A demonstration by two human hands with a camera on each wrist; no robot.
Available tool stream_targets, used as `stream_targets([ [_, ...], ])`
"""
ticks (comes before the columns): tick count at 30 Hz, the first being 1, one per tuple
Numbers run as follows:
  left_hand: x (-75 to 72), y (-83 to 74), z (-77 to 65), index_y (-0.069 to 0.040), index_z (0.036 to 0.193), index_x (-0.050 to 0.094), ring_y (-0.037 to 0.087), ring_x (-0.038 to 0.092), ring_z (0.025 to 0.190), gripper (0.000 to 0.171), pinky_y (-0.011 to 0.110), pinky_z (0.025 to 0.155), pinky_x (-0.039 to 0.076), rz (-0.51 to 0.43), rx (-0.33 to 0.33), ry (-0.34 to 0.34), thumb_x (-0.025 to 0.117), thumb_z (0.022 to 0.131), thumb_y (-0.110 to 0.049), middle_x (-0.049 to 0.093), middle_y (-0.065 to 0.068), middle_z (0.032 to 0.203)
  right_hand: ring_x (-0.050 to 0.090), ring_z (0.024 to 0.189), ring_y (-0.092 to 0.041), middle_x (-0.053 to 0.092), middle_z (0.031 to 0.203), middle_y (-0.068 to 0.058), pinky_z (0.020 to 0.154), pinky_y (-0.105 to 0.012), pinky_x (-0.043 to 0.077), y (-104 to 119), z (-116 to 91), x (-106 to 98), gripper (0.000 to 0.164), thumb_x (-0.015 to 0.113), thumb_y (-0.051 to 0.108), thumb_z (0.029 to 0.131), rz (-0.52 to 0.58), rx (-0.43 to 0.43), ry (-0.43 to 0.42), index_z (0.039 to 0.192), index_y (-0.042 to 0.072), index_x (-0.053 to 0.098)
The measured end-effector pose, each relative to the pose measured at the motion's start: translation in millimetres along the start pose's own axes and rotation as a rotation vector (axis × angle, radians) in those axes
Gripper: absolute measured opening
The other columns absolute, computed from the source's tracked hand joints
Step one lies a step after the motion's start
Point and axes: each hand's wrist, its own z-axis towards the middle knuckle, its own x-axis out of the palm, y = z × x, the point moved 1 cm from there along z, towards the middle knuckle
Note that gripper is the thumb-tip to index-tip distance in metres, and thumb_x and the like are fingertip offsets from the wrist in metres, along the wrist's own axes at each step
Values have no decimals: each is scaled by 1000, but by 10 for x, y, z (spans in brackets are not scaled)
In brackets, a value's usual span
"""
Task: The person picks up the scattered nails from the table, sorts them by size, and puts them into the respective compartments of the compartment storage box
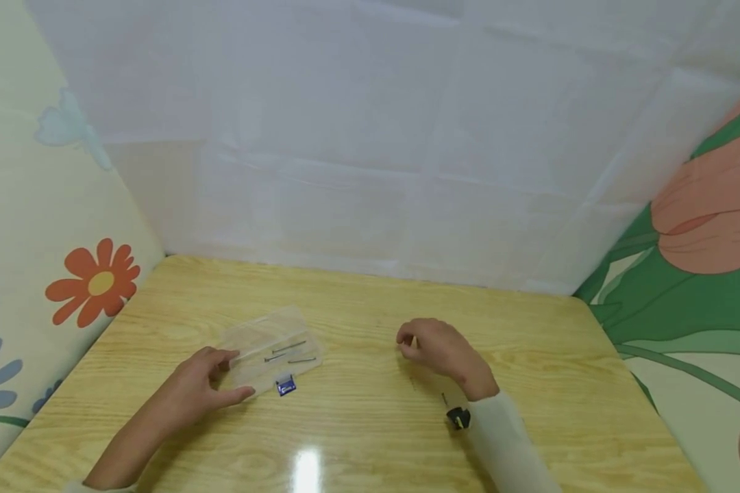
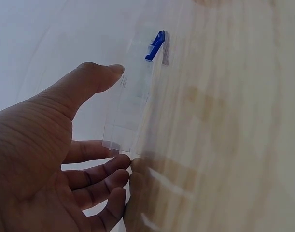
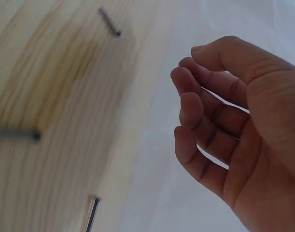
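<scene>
A flat clear plastic case (image 1: 255, 335) with a blue clip (image 1: 286, 385) on its near side lies on the left of the table. Three thin, nail-like metal pieces (image 1: 289, 347) lie within its outline. My left hand (image 1: 194, 383) holds the case's left end between thumb and index finger; the thumb (image 2: 101, 77) is along one edge, the index fingertip behind a corner. To the right of the case my right hand (image 1: 440, 349) hovers over the table, fingers (image 3: 188, 108) loosely curled with nothing visible between them. Similar metal pieces (image 3: 93, 212) appear in the right wrist view.
A small black object (image 1: 458, 418) with a yellow mark and a thin stem appears beside the right sleeve. The wooden table (image 1: 358, 424) ends at a white sheet (image 1: 370, 171) behind, with flower-patterned cloths (image 1: 99, 281) at both sides.
</scene>
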Motion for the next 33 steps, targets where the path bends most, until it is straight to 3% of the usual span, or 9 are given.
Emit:
stream_targets([
  [11,1,13,-2,14,127,63,24,55,88,82,44,75,49,-1,4,-8,91,77,-44,62,10,103,63,84,-12,69,97,5,76,-38,52,-354,-258,-86,10,69,12,99,-27,149,-55,106,11,76],
  [18,22,26,10,13,126,64,23,55,87,81,44,75,49,-1,11,-16,90,77,-46,62,9,103,64,85,-13,70,95,5,78,-41,53,-538,-345,-139,9,70,12,98,-46,215,-39,105,11,76],
  [33,21,11,6,14,128,63,24,54,86,83,42,73,48,-1,-6,-5,90,77,-46,61,9,103,65,85,-15,68,90,7,80,-43,54,-764,-490,-233,1,75,13,95,-75,248,46,95,12,74],
])
